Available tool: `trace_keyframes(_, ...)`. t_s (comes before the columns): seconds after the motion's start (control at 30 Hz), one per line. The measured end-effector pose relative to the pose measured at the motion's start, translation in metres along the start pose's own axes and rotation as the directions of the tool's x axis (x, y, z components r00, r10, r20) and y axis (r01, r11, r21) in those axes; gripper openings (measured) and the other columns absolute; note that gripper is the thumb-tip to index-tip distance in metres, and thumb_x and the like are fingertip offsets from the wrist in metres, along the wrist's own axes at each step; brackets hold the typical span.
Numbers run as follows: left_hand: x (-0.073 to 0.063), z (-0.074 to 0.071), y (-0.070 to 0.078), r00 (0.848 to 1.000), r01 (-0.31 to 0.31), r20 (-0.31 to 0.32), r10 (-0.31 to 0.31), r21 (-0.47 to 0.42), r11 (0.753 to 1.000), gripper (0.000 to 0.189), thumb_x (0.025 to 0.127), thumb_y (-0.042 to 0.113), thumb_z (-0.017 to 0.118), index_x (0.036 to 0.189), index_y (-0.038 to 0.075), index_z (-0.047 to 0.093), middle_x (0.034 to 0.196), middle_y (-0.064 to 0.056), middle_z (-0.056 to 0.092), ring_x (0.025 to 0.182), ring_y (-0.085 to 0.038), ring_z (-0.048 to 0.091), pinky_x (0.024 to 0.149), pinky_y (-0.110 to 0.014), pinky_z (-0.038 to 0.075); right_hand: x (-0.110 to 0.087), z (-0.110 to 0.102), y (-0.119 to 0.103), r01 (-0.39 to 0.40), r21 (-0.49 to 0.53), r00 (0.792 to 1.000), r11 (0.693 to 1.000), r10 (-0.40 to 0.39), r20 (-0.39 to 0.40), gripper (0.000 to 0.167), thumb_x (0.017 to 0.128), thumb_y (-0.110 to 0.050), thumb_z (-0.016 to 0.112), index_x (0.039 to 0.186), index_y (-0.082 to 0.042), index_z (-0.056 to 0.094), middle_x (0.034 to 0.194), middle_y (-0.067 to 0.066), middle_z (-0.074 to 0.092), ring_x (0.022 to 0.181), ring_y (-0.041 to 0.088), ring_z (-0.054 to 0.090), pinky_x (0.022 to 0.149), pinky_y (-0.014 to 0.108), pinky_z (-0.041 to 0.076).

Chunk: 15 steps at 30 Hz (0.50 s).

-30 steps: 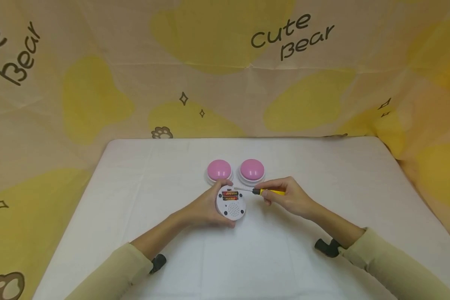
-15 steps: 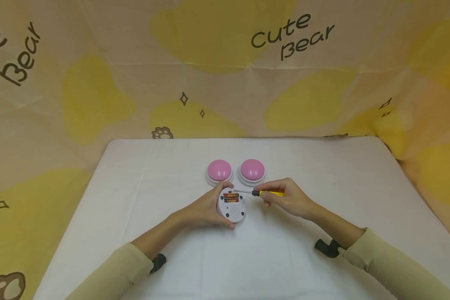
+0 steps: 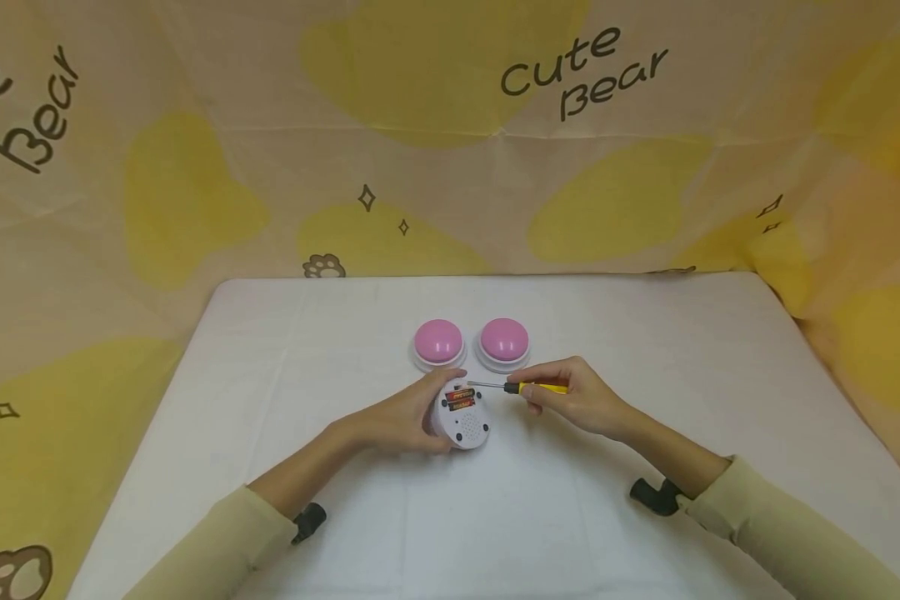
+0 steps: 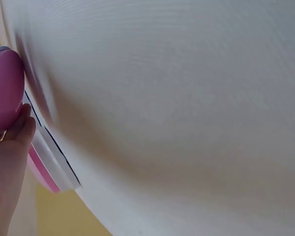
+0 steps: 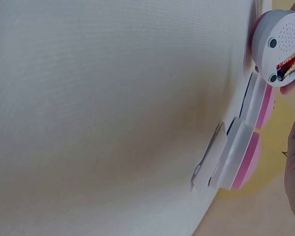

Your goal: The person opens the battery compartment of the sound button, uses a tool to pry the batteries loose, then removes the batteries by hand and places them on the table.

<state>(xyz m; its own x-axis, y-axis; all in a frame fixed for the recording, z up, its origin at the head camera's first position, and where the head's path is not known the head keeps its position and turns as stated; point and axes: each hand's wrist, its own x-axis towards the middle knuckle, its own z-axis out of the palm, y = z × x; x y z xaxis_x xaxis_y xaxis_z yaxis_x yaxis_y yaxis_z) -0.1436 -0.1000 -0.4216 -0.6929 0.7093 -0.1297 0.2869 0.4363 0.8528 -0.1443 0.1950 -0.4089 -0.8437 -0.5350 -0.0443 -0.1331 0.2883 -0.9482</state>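
Note:
My left hand [image 3: 397,418] grips a push button [image 3: 471,417] by its sides, white underside turned up towards me. Two red and black batteries [image 3: 461,401] lie in its uncovered compartment, above a patch of speaker holes. In the left wrist view its pink dome [image 4: 6,88] faces the other way, with the left fingertips [image 4: 25,120] against it. The right hand [image 3: 588,402] pinches a small screwdriver [image 3: 547,389] by its yellow handle. The thin metal shaft points left, its tip right by the upper edge of the battery compartment.
Two more push buttons, a left one [image 3: 438,343] and a right one [image 3: 503,342], stand dome up just behind the hands. A thin pale flat piece [image 5: 210,155] is beside one of them in the right wrist view. White cloth [image 3: 330,333] covers the table; a patterned curtain hangs behind.
My left hand has lowered slightly towards me and tilted the push button, its underside turning a little. The right hand and screwdriver have barely moved.

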Motion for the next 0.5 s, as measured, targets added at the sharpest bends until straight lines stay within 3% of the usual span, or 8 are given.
trace_keyframes(0.13, -0.0003, -0.0018, 0.0014, 0.999, -0.035, -0.020, 0.036, 0.028, 0.999, 0.090, 0.076, 0.012, 0.082, 0.150, 0.003, 0.032, 0.144, -0.010, 0.044, 0.132, -0.024, 0.042, 0.115, -0.047, 0.029, 0.0000, 0.0000, 0.0008, 0.000, 0.001, 1.000, 1.000, 0.000, 0.000, 0.024, 0.096, -0.011, 0.066, 0.117, -0.003, 0.072, 0.094, 0.023, 0.070, 0.076, 0.025, 0.064, 0.075, 0.027, 0.056)
trace_keyframes(0.3, 0.0013, -0.0012, -0.0001, 0.999, -0.016, -0.028, 0.017, 0.049, 0.999, 0.102, 0.071, 0.015, 0.089, 0.152, 0.001, 0.029, 0.147, -0.014, 0.043, 0.133, -0.028, 0.044, 0.114, -0.048, 0.030, -0.0003, 0.0012, 0.0007, -0.004, -0.010, 1.000, 1.000, 0.004, 0.001, 0.024, 0.096, -0.012, 0.066, 0.118, -0.003, 0.072, 0.094, 0.022, 0.071, 0.077, 0.025, 0.064, 0.075, 0.026, 0.056)
trace_keyframes(0.37, 0.0017, -0.0008, -0.0009, 1.000, 0.008, -0.026, -0.006, 0.077, 0.997, 0.106, 0.069, 0.019, 0.091, 0.154, 0.002, 0.029, 0.152, -0.015, 0.037, 0.138, -0.029, 0.038, 0.115, -0.049, 0.028, -0.0005, 0.0015, 0.0006, -0.006, -0.016, 1.000, 1.000, 0.006, 0.001, 0.025, 0.096, -0.013, 0.066, 0.118, -0.003, 0.071, 0.093, 0.022, 0.071, 0.077, 0.025, 0.064, 0.075, 0.026, 0.056)
trace_keyframes(0.5, 0.0023, -0.0007, -0.0021, 1.000, 0.020, -0.007, -0.020, 0.101, 0.995, 0.102, 0.068, 0.022, 0.093, 0.152, 0.004, 0.037, 0.144, -0.010, 0.041, 0.130, -0.026, 0.043, 0.111, -0.046, 0.035, -0.0005, 0.0015, 0.0011, -0.004, -0.021, 1.000, 1.000, 0.004, 0.002, 0.025, 0.096, -0.012, 0.066, 0.118, -0.003, 0.071, 0.092, 0.022, 0.070, 0.077, 0.025, 0.064, 0.074, 0.026, 0.055)
